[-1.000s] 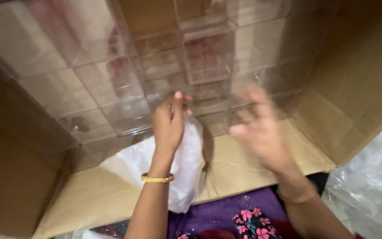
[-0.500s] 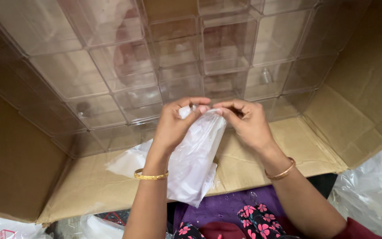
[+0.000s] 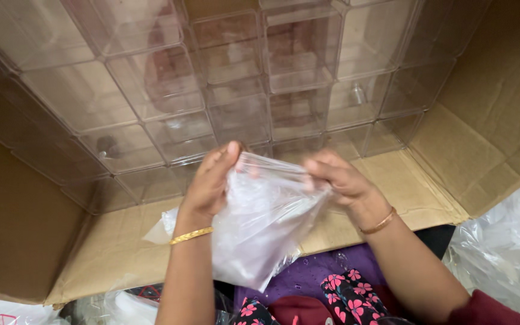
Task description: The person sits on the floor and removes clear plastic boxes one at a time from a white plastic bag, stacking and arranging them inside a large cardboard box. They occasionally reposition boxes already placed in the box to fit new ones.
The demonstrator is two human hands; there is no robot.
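Note:
A clear plastic bag (image 3: 260,225) hangs between my two hands, its top edge pulled wide. My left hand (image 3: 210,183) pinches the bag's left rim, a gold bangle on that wrist. My right hand (image 3: 339,179) pinches the right rim, also with a bangle. Both hands hover over the lower flap of a big cardboard box (image 3: 118,241). Inside the box, stacked clear plastic containers (image 3: 239,114) stand in rows just beyond my fingers.
The box's brown walls rise at the left (image 3: 13,216) and right (image 3: 501,102). Crumpled clear plastic (image 3: 507,247) lies outside at the right. Purple flowered cloth (image 3: 332,289) covers my lap below the bag.
My hands have moved apart, stretching the bag's mouth open. A second ago only my left hand held it and the right was blurred in motion.

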